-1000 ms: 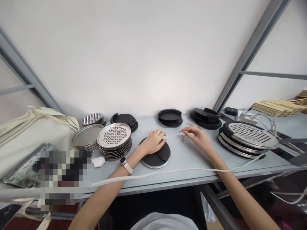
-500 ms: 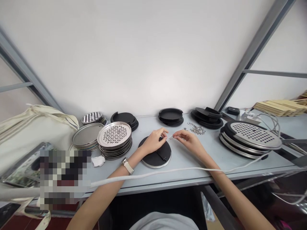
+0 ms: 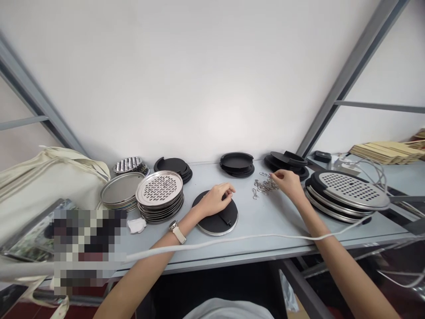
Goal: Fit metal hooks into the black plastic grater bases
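My left hand [image 3: 215,199] rests over a round black disc [image 3: 212,223] with a silvery rim. Its fingers are curled in towards the thumb, and what they hold, if anything, cannot be made out. A raised black strip [image 3: 225,217] crosses the disc beside the hand. Farther right, my right hand [image 3: 288,182] is at the edge of a small pile of wire-like metal clips [image 3: 264,186]. Thumb and fingertips are pinched together there on a small metal clip, mostly hidden by the fingers. One loose clip [image 3: 255,194] lies at the near left of the pile.
Round grater plates [image 3: 160,189] are stacked at left, beside plain metal discs [image 3: 122,189] and a crumpled white tissue [image 3: 136,225]. Black round parts [image 3: 236,164] stand along the wall. Perforated discs [image 3: 353,189] are piled at right. A white cable [image 3: 252,237] crosses in front.
My right hand has moved right and back, from beside the black disc to the metal clips. The small metal piece it held near the disc is gone from there. My left hand has barely moved.
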Demonstrator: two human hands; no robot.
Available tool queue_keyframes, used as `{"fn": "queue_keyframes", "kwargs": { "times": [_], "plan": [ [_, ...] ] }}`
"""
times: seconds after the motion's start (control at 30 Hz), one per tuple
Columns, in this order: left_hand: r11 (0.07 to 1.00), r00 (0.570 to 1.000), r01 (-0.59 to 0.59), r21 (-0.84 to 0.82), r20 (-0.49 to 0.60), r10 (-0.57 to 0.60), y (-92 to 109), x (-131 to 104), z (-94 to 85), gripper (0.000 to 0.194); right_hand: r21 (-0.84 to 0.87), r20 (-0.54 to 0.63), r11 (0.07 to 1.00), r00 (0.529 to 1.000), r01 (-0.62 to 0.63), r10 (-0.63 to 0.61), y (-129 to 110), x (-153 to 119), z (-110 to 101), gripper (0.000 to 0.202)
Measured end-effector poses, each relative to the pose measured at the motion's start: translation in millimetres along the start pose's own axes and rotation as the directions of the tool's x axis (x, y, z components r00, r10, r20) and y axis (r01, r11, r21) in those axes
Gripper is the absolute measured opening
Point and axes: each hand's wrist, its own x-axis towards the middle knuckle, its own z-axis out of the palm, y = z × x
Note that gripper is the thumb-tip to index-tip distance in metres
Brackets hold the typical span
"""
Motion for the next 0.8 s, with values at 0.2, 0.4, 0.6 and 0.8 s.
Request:
{"fn": "queue_keyframes", "kwargs": {
  "times": [0.2, 0.4, 0.6, 0.8],
  "plan": [
    [1.0, 1.0, -0.001, 0.007, 0.009, 0.0, 0.3, 0.0, -0.1, 0.017, -0.123, 0.047, 0.987, 0.994, 0.099, -0.094, 4.2, 42.4, 22.7, 0.019],
    [1.0, 0.999, -0.026, 0.003, 0.025, 0.026, 2.0, -0.1, -0.8, 0.015, -0.152, 0.113, 0.972, 0.98, 0.179, -0.163, 14.1, 36.4, 44.5, 0.021],
    [0.999, 0.999, -0.029, 0.022, 0.034, 0.028, 1.7, 0.5, -1.1, 0.015, -0.117, 0.121, 0.985, 0.986, 0.13, -0.116, 25.7, 38.4, 38.3, 0.026],
    [0.998, 0.998, -0.048, 0.037, 0.034, 0.047, 1.0, 0.4, -0.8, 0.016, 0.014, 0.101, 0.995, 0.99, 0.099, -0.1, 25.7, 35.5, 30.4, 0.023]
  ]
}}
